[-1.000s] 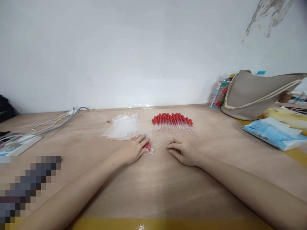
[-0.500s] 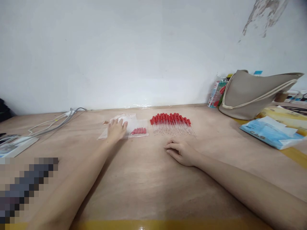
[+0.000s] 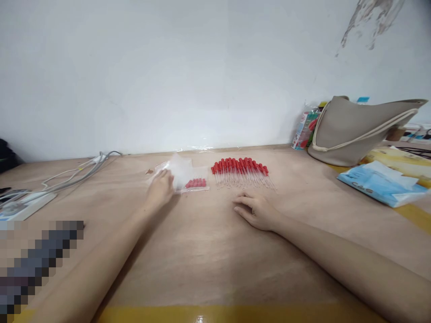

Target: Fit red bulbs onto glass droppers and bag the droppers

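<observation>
My left hand (image 3: pixel 163 186) is closed, its fingers pinching a translucent plastic bag (image 3: pixel 180 165) that rises from the table in a peak. Just right of those fingers lies a flat clear bag with several red-bulb droppers (image 3: pixel 195 182) in or under it; the layers overlap, so I cannot tell which. Many thin droppers with red bulbs (image 3: pixel 237 166) lie side by side in a fan, bulbs toward the wall and clear tips toward me. Below the fan my right hand (image 3: pixel 254 210) rests on the table, holding nothing, with a gap between thumb and curved fingers.
On the right stand a grey bag (image 3: pixel 353 130) with a cord and a plastic bottle (image 3: pixel 305 128), near a blue tissue pack (image 3: pixel 380 183). Cables (image 3: pixel 84 175) run to a power strip (image 3: pixel 37 204) at left. A blurred-out dark object (image 3: pixel 40 264) lies at near left.
The fingers of my left hand have drawn together on the plastic bag, and its sheet now stands up higher. My right hand and the fanned droppers stay where they were.
</observation>
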Available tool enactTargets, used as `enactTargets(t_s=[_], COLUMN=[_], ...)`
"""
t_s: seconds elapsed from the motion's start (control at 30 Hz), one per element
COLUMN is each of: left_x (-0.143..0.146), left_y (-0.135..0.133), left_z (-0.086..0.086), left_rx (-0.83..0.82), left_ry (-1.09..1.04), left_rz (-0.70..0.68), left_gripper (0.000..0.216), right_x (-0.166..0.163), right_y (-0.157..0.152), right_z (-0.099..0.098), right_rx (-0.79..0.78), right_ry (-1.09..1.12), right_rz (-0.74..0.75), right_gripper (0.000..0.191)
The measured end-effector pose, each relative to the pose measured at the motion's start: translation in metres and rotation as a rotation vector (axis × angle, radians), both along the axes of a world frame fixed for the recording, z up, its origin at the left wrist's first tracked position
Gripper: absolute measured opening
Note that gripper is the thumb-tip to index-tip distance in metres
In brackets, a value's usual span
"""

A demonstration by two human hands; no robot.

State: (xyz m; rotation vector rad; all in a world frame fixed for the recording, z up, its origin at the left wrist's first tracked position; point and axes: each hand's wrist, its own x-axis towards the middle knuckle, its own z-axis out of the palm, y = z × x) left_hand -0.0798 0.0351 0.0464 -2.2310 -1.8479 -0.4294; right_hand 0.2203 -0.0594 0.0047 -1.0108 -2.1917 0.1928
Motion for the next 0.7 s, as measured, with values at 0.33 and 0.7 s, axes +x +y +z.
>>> enactTargets(t_s=[0.33,0.7], left_x=[0.104,0.045], left_y=[-0.096,-0.080], left_z=[-0.026,-0.026], left_rx=[-0.230,-0.043], left_ry=[-0.086,-0.457], left_rz=[-0.830,-0.762], left_gripper=[0.047,0.021], right_x=[0.007,0.030], right_y=[0.001,0.010], right_z=[0.007,0.028], right_rx=[0.194,-0.197], right_ry=[0.141,-0.283], right_rz=[-0.176,0.188], right_gripper=[0.023,0.025])
